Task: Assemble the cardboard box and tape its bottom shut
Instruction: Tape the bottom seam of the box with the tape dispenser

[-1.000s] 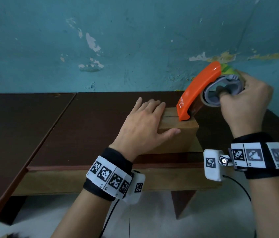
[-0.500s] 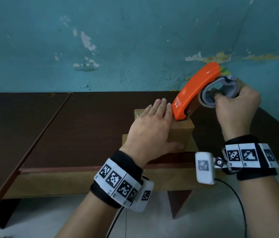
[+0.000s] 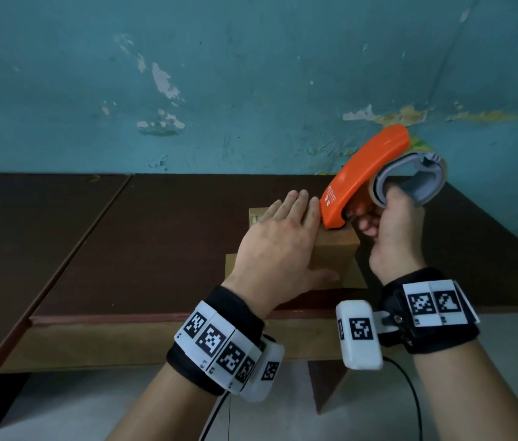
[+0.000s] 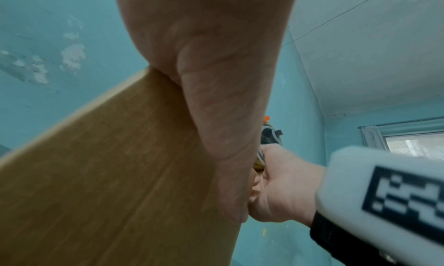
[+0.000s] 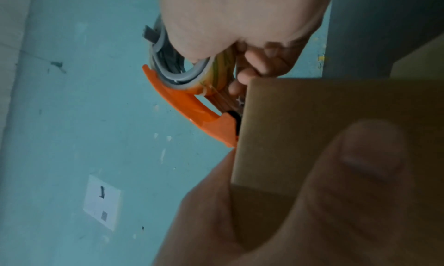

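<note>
A small brown cardboard box [image 3: 335, 254] stands on the dark table [image 3: 155, 243] near its front edge, with flaps spread at its base. My left hand [image 3: 283, 237] lies flat on the box top, fingers straight, thumb down the near side [image 5: 360, 175]. My right hand [image 3: 388, 227] grips an orange tape dispenser [image 3: 362, 176] with a grey hub; its nose [image 5: 223, 131] touches the box top at the right edge, just beside my left fingertips. In the left wrist view the box side [image 4: 108, 175] fills the lower left, and the right hand [image 4: 283, 190] shows behind my palm.
A teal wall [image 3: 251, 74] with peeling paint rises right behind the table. A second dark tabletop [image 3: 22, 249] adjoins on the left. A white wall switch [image 5: 102, 201] and a window [image 4: 413, 142] show in the wrist views. Pale floor lies below the table edge.
My left hand has slid forward over the box top. The dispenser's nose has come down onto the box beside the fingertips, and the right hand has dropped lower.
</note>
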A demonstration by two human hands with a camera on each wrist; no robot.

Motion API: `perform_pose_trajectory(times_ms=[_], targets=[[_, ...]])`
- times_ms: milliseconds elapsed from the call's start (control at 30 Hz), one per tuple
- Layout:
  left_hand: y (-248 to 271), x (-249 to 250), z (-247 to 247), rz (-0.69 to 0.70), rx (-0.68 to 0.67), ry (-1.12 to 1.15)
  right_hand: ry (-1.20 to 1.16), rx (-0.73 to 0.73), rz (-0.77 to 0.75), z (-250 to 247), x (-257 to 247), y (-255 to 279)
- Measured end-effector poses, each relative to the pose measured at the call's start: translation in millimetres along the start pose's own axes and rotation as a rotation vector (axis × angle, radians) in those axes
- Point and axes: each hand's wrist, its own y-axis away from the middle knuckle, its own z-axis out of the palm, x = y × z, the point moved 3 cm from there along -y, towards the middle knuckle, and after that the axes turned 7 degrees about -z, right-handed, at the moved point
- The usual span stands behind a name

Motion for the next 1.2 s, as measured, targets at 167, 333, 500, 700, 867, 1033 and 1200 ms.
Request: perform_pose_trajectory(times_ms=[167, 333, 500, 700, 867, 1033, 1200], targets=[[-0.7, -0.3, -0.1, -0.019, 0.004, 0.001, -0.025, 0.001, 0.084, -5.4, -3.8, -4.0], [1.7, 0.2, -0.9, -0.097, -0.006, -0.022, -0.037, -0.08, 0.063, -8.3, -6.8, -9.1], [0.6, -0.8, -1.4, -0.095, -0.003, -0.03, -0.019, -0.137, -0.016, -11.1, -13.7, -14.1], [0.9, -3.6, -2.2, -0.097, 0.013, -0.027, -0.035, -0.167, -0.011, -14.4, -16.3, -16.9], [0.5, -3.7, -2.8, -0.082, 0.023, -0.023, -0.026, -0.161, 0.002, -19.8, -16.4, -18.0], [-0.8, -5.3, -0.3, -0.064, 0.0, -0.038, -0.003, -0.134, 0.002, -24.8, -16.7, -20.0], [-1.8, -6.9, 0.6, -0.064, -0.006, -0.039, 0.03, -0.091, -0.022, -29.8, -16.9, -21.4]])
